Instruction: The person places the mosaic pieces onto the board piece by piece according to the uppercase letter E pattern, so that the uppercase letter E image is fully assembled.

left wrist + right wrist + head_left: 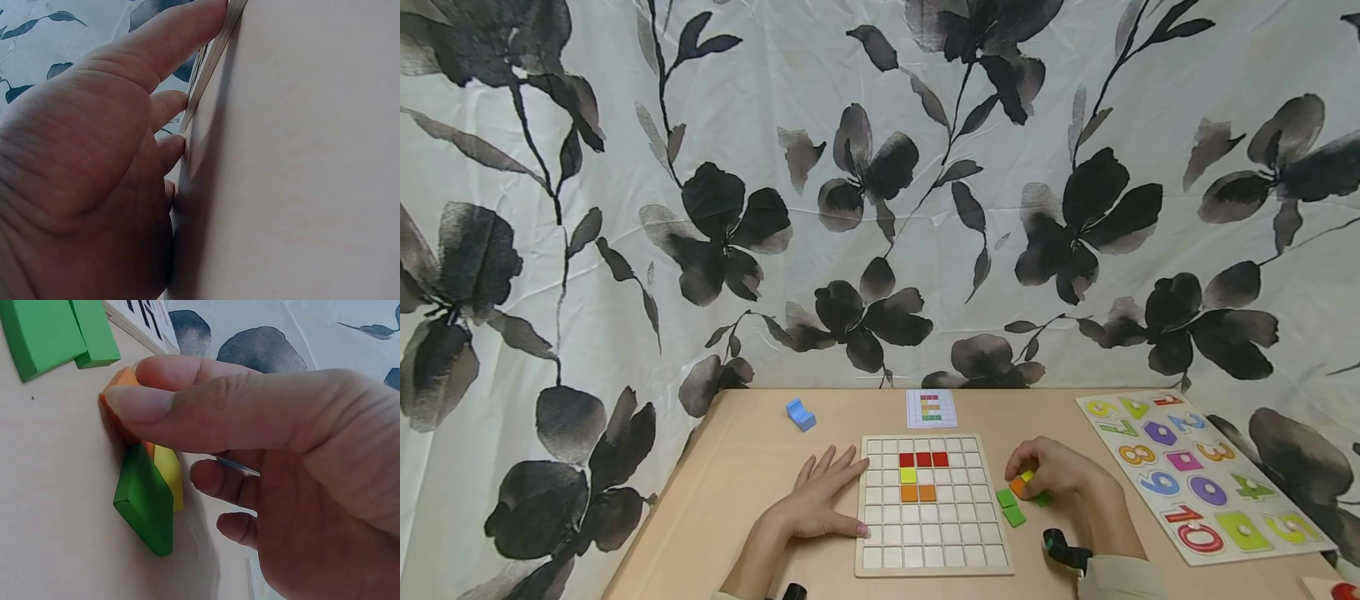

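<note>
1. The orange tile (pixel 1017 486) is just right of the wooden grid board (pixel 936 564); it sits at a slant to the board's rows, a corner angled towards the board. It looks square, so no long axis stands out.
2. Beside it are a loose yellow tile (pixel 170 478) and a green tile (pixel 145 503); two more green tiles (pixel 1014 517) lie touching, also slanted.
3. The grid board lies flat and nearly square to the person, carrying three red tiles (pixel 923 459) in a row, one yellow below, and two orange side by side.
4. Of the hands, the right hand (pixel 1056 469) reaches in from the right, pinching the orange tile between thumb and index finger, other fingers bent.
5. The left hand (pixel 816 502) has its fingers spread, thumb and fingertips at the board's left edge.
6. On the surface (pixel 842 412), the number puzzle board (pixel 1202 479) shows numerals 1 to 10, its long axis running from far left to near right.
</note>
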A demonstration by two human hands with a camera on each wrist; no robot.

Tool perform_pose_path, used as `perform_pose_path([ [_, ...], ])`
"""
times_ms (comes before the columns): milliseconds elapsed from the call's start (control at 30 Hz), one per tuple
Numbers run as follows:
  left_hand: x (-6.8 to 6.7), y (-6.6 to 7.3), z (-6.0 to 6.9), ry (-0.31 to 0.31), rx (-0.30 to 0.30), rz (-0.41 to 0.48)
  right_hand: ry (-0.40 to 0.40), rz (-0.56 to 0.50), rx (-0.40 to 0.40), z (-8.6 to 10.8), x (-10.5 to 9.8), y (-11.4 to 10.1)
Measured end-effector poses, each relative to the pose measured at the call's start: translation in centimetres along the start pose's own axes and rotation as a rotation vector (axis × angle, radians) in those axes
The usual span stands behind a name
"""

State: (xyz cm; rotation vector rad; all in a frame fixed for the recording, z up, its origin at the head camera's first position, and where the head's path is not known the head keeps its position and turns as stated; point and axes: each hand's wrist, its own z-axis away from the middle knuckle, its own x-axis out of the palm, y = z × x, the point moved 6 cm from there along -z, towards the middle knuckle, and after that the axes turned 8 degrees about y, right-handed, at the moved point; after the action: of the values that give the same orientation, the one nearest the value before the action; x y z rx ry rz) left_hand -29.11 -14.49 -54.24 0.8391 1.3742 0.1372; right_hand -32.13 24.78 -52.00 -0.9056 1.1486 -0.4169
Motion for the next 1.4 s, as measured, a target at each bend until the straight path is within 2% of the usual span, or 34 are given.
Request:
perform_pose_path([
  [200,-0.1,0.2,0.0,0.002,0.003,0.002,0.001,0.015,0.003,-0.1,0.1,-0.2],
  [667,-0.3,0.4,0.2,0.005,0.013,0.003,0.109,0.121,-0.032,-0.8,0.2,-0.4],
  [967,-0.2,0.4,0.1,0.004,0.01,0.003,0.188,0.065,-0.013,-1.2,0.2,-0.7],
  [1200,-0.2,0.2,0.1,0.003,0.009,0.003,0.243,0.079,-0.001,-1.4,0.0,-1.0],
  [1400,-0.1,0.1,0.1,0.005,0.005,0.003,0.276,0.022,0.038,-1.6,0.2,-1.1],
])
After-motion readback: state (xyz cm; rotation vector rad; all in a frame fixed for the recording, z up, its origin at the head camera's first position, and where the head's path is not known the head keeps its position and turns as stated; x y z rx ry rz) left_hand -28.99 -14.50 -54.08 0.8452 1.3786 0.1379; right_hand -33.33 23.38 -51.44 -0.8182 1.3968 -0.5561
